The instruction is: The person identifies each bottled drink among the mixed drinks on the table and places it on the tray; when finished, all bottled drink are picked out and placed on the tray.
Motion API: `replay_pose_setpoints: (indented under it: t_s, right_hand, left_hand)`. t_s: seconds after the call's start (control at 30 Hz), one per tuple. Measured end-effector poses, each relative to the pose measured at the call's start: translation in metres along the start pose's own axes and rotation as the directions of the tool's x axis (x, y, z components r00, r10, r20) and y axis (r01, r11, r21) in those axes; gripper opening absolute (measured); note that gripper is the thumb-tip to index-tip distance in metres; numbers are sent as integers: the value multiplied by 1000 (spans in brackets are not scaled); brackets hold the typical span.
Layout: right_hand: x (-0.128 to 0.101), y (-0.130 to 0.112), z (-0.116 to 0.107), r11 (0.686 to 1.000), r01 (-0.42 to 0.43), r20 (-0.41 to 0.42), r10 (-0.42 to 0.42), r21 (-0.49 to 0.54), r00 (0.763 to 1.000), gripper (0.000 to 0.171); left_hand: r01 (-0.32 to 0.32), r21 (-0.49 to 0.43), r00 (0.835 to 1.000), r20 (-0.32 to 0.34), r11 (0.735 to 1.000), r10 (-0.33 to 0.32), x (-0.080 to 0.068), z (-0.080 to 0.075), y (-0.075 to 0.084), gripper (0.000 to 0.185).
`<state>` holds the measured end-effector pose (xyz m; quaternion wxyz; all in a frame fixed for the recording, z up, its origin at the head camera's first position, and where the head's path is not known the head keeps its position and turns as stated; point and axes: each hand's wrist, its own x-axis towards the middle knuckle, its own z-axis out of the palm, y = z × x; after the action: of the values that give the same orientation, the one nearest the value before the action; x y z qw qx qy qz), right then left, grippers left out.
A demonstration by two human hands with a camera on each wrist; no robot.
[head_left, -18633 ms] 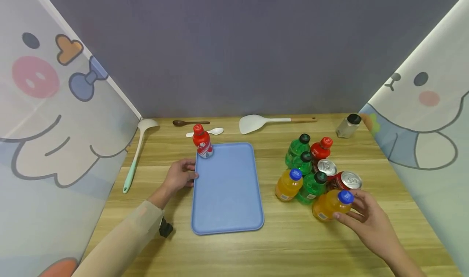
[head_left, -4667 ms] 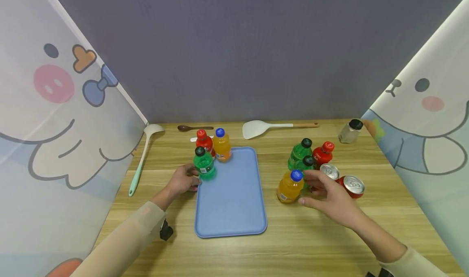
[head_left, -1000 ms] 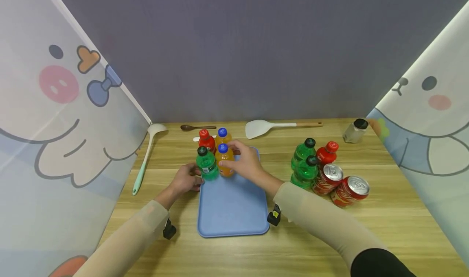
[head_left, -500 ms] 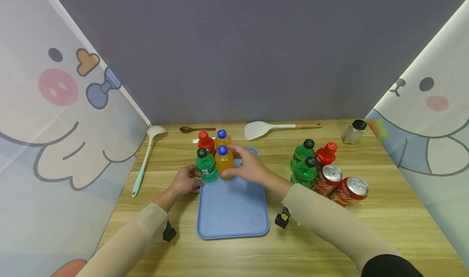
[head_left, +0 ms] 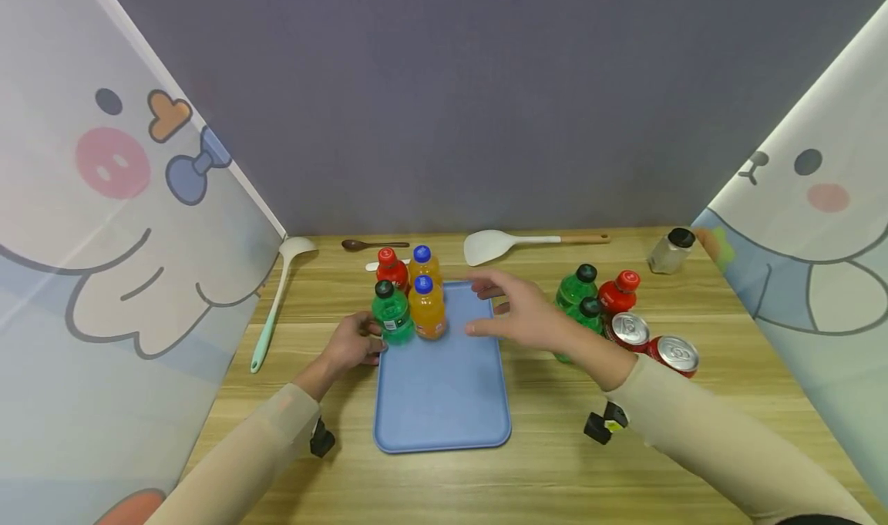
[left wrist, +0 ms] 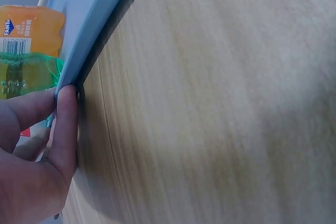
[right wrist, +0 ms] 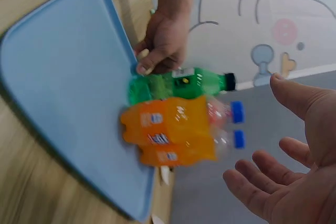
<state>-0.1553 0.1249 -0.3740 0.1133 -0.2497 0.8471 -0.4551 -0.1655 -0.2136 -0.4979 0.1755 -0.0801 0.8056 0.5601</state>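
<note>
My left hand (head_left: 350,341) pinches the left rim of the blue tray (head_left: 444,405), its thumb and fingers on the edge in the left wrist view. On the tray's far left corner stand a red bottle (head_left: 393,272), a green bottle (head_left: 392,318) with a black cap, and two orange soda bottles, the front one (head_left: 427,314) and the rear one (head_left: 432,269), both blue-capped. Over the tray's right edge, my right hand (head_left: 523,311) holds nothing; its fingers and thumb are spread, apart from the front orange bottle.
To the right stand two green bottles (head_left: 577,287), a red bottle (head_left: 617,294) and two red cans (head_left: 676,354), partly behind my right forearm. A white spatula (head_left: 489,246), a brown spoon (head_left: 355,244), a ladle (head_left: 274,309) and a black-lidded jar (head_left: 671,252) lie around the edges.
The second orange bottle went from the right group onto the tray beside the green one. My right hand has let go of it and drawn back rightward. My left hand stays at the tray rim.
</note>
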Motion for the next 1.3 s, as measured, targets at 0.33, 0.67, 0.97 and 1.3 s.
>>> replay_pose_setpoints:
  t_s: [0.33,0.67,0.97,1.3]
  right_hand:
    - [-66,7,-59,990,4,-171,-29,-143,985,58]
    - [-109,32,-89,970,-77,-288,8,-229,958,54]
    - [-116,55,-92,969,-148,-267,92,-198,959,55]
    - [-107,61,-84,956,-175,-195,130,-237,972,63]
  left_hand:
    - [-5,5,1000,0,1000,5,-1,0,0,59]
    - [16,10,1000,-11,1000,-16,-1,-1,1,58]
    - [15,15,1000,-24,1000,-15,0,0,-1,57]
    - [5,3,1000,-29,1000,-5,0,1,-3,54]
